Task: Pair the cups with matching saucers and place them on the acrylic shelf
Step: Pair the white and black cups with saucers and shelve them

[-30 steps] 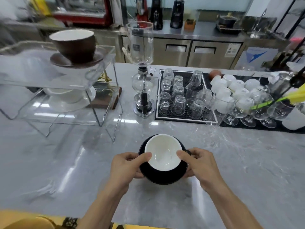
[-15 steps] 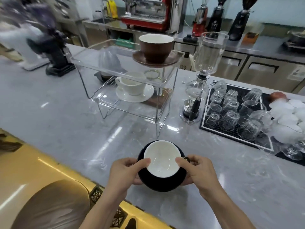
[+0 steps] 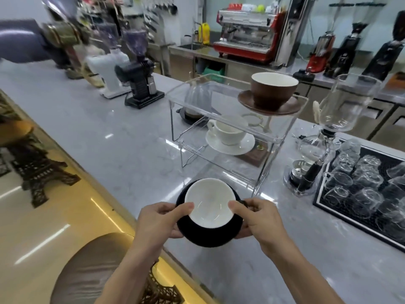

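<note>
Left hand (image 3: 163, 218): gripped black saucer (image 3: 208, 238) at left edge, thumb on cup rim.
Right hand (image 3: 260, 218): gripped saucer's right edge, thumb on rim.
Black cup (image 3: 209, 205): sat on saucer, above counter (image 3: 109, 137), before acrylic shelf (image 3: 228, 106).
Writing: none legible.

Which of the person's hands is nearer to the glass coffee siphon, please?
Right. The right hand holds the black saucer on the side facing the siphon; the left hand grips the opposite side, farther off.
</note>
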Tool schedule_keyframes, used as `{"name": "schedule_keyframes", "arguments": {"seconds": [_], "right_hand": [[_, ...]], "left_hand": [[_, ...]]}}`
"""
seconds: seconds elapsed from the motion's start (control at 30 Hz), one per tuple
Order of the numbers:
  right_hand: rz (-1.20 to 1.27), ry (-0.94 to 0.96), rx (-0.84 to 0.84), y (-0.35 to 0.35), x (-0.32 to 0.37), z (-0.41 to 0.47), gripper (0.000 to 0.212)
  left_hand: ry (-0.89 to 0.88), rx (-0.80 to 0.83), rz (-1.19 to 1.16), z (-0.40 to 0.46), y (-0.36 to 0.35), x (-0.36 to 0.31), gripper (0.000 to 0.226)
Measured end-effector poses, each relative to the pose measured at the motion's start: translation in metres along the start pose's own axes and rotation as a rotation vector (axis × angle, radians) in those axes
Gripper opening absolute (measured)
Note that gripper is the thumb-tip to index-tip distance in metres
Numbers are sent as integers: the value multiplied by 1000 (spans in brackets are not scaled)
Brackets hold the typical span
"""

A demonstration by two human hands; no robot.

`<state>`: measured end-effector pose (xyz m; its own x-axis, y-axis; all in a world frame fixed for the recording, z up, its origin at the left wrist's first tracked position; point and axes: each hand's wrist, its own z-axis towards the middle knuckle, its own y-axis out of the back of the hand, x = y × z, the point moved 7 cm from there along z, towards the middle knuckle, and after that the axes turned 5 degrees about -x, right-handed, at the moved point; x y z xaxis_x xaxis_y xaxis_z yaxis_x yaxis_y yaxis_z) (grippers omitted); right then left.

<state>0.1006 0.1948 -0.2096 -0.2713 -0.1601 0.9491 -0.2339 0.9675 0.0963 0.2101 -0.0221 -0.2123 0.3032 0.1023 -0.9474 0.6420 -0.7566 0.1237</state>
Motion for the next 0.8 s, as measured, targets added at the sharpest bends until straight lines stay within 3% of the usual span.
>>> {"name": "schedule_keyframes", "arguments": {"seconds": [0.3,0.63,0.8], "right_hand": [[20,130,59,-39,64,15,28],[73,237,96,-69,134,17,30],[93,280,86,-76,164,20,33]], "left_hand": [[-111,-54,-44,20,34,-60,47],[-232,-48,-47,42,60,-129,38],[-283,-34,-66,53,66,-163,45]]}}
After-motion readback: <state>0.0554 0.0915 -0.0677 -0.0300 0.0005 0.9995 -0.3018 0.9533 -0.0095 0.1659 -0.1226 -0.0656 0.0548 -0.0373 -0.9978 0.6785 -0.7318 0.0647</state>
